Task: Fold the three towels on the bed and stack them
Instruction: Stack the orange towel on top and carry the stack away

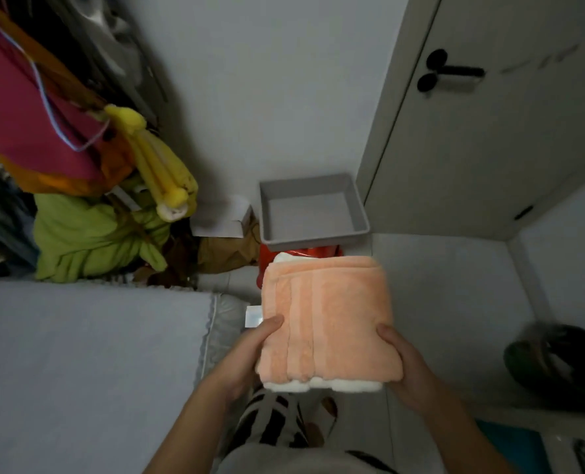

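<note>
A stack of folded towels is held in the air in front of me, to the right of the bed point(79, 354). A peach towel point(328, 319) lies on top, and a white towel point(339, 385) shows under its near edge and far corner. My left hand point(250, 350) grips the stack's left side with the thumb on top. My right hand point(407, 367) grips the right side the same way. How many towels are in the stack cannot be told.
A grey tray point(313, 208) sits on a red stool point(267, 260) just beyond the stack. Hanging clothes and a green garment point(89, 234) crowd the left. A white door point(489, 114) stands at the right. A dark object point(557, 364) lies on the floor.
</note>
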